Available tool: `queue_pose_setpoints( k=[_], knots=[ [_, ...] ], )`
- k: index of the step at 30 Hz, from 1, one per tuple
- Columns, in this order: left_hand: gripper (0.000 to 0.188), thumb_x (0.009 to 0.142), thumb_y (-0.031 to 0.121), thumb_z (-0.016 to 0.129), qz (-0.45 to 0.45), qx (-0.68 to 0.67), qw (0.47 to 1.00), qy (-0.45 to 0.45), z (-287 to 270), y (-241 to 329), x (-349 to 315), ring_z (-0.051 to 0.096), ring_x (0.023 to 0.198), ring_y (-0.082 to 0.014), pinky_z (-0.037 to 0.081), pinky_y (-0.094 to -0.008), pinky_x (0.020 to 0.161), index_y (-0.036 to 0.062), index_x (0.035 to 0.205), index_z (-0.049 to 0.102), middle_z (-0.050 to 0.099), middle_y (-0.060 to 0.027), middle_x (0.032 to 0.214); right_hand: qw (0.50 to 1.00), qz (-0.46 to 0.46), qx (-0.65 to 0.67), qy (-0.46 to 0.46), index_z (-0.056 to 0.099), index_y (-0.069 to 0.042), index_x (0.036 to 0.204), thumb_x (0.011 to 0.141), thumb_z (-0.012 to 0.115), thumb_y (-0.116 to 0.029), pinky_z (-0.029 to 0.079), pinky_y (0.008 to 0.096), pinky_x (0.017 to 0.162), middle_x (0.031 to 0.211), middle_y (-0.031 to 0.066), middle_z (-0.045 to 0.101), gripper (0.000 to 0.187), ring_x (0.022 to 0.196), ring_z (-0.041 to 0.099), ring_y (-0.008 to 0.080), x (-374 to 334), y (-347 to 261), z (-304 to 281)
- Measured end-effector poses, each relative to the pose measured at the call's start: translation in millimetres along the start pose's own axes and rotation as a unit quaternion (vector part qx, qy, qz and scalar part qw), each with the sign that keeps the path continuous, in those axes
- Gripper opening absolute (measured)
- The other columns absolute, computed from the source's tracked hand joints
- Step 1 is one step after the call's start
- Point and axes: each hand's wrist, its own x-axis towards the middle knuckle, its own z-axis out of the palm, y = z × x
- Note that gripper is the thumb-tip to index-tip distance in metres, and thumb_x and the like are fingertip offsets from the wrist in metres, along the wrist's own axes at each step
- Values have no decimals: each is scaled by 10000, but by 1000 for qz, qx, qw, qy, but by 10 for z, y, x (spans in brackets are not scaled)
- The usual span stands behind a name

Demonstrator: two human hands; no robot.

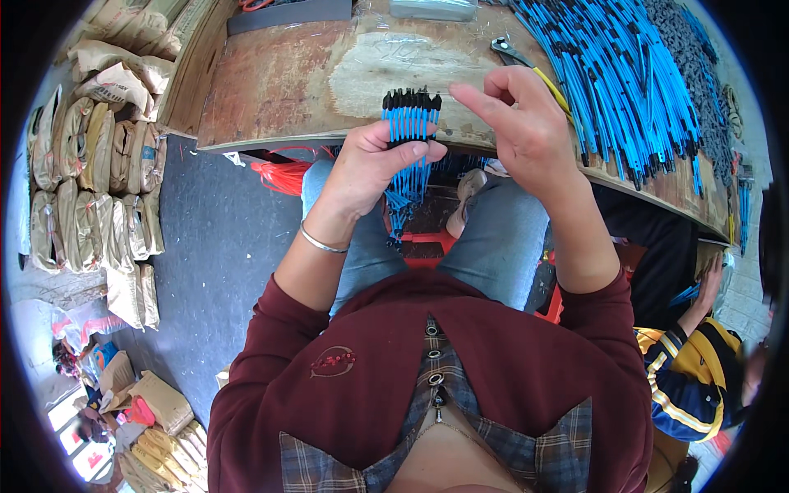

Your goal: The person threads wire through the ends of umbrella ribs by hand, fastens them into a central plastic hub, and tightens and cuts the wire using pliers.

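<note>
My left hand point(362, 168) is closed around a bundle of thin blue cords with black ends point(408, 123), held over my lap at the table's front edge. The black ends point up in a level row, and the lower ends hang loose below my fingers. My right hand point(530, 123) is raised just right of the black ends, thumb and forefinger drawn together. Whatever it pinches, if anything, is too small to make out. Behind it, pliers point(511, 52) with a yellow handle lie on the wooden table point(279, 90).
A large pile of similar blue cords point(608, 74) covers the table's right side, with dark grey pieces point(694, 82) beyond. A grey tray point(288, 15) and a clear box point(433, 8) stand at the back. Brown paper packages point(90, 222) are stacked left. Another person's hand point(708, 283) shows at right.
</note>
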Motion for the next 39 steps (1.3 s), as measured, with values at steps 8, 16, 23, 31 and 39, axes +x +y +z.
queue_pose_setpoints(
  k=[8, 16, 23, 31, 39],
  knots=[
    [260, 837, 42, 576, 7, 12, 1000, -2, 1, -14, 2, 621, 874, -164, 492, -277, 786, 3, 1095, 571, 653, -128, 927, 998, 39, 40, 21, 637, -38, 1004, 654, 518, 121, 431, 292, 620, 796, 96, 495, 402, 711, 509, 227, -17, -63, 48],
    [257, 840, 43, 574, -3, 7, 1000, -5, 12, 3, 2, 619, 885, -168, 490, -277, 796, 5, 1094, 572, 651, -126, 932, 1000, 5, -15, 9, 631, -36, 1010, 661, 537, 103, 434, 290, 637, 808, 94, 505, 387, 723, 515, 229, -6, -40, 14],
    [257, 846, 51, 570, 6, -4, 1000, -26, 24, 2, 18, 618, 887, -170, 492, -284, 795, 1, 1098, 569, 649, -121, 930, 989, 80, 125, 24, 630, -34, 999, 725, 543, 82, 431, 283, 636, 808, 99, 518, 309, 719, 522, 225, -35, -30, 73],
    [247, 861, 76, 556, -15, -24, 999, -33, 36, -7, 25, 617, 884, -165, 493, -284, 790, 3, 1097, 569, 648, -117, 935, 984, 94, 147, 22, 627, -27, 986, 782, 536, 57, 423, 274, 622, 810, 102, 525, 238, 722, 526, 215, -19, -48, 85],
    [244, 864, 72, 549, -25, -15, 999, -45, 41, 32, 52, 617, 885, -166, 493, -278, 788, -6, 1094, 567, 646, -122, 939, 991, 50, 128, 7, 627, -25, 965, 718, 553, 69, 430, 283, 608, 800, 102, 522, 275, 712, 529, 226, 55, 12, 25]
  ],
)
